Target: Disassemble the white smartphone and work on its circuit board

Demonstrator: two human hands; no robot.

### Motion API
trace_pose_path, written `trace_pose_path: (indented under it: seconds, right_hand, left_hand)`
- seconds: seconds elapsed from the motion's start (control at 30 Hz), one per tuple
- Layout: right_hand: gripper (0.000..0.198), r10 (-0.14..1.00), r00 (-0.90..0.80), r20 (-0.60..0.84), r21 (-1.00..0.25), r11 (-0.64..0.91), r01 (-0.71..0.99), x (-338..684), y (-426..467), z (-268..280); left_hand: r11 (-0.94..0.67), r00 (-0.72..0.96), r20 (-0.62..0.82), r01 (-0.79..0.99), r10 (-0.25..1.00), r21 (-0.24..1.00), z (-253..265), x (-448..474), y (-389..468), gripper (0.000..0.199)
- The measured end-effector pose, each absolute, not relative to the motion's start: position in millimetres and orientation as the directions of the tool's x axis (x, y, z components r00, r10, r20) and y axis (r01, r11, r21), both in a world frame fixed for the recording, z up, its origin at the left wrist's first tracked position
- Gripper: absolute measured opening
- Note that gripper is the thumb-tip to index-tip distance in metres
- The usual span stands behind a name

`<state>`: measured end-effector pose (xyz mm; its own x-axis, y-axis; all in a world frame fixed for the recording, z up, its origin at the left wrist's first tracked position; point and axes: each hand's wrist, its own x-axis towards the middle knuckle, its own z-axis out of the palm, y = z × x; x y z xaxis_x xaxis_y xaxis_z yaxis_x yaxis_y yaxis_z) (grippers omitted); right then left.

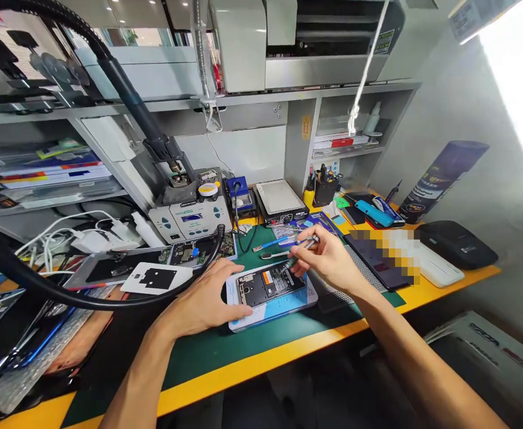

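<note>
A smartphone with its back cover off lies on a flat blue-and-white box. Its dark inner frame and a battery with an orange label show. My left hand grips the phone's left end, thumb along the near edge and fingers at the far edge. Pinched in my right hand is a slim metallic screwdriver, held over the phone's right part; its tip is hard to make out. Beyond the phone lie a blue-handled tool and a small brush-like tool.
A white back cover lies left, under a black hose that arcs across the bench. Behind stand a rework station and a flat heating plate. A spray can, dark phone panel and black case are right.
</note>
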<state>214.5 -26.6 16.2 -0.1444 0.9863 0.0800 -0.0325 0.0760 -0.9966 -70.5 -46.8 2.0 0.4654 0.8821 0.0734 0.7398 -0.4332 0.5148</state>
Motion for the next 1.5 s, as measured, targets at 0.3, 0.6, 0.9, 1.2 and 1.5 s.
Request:
trace_pose_path:
  seconds: [0.3, 0.6, 0.9, 1.2, 1.5]
  right_hand:
    - [0.024, 0.967, -0.204, 0.152, -0.927, 0.211, 0.31, 183, -40, 20]
    - [0.014, 0.899, -0.367, 0.239, -0.44, 0.437, 0.784, 162, -52, 49]
    - [0.008, 0.818, -0.565, 0.11, -0.006, 0.569, 0.822, 135, -57, 66]
    - [0.014, 0.74, -0.67, 0.067, -0.023, 0.672, 0.74, 139, -63, 73]
    - [0.024, 0.744, -0.665, 0.065, -0.068, 0.669, 0.741, 141, -59, 84]
  left_hand:
    - [-0.501, 0.505, 0.155, 0.677, 0.849, 0.539, -2, -65, -52, 0.049]
    - [-0.494, 0.489, 0.155, 0.707, 0.859, 0.507, -7, -68, -51, 0.053]
    - [-0.533, 0.499, 0.216, 0.678, 0.839, 0.506, -10, -69, -49, 0.051]
    - [-0.512, 0.519, 0.151, 0.676, 0.841, 0.53, -7, -69, -48, 0.055]
    - [-0.538, 0.539, 0.156, 0.684, 0.828, 0.492, -6, -70, -47, 0.057]
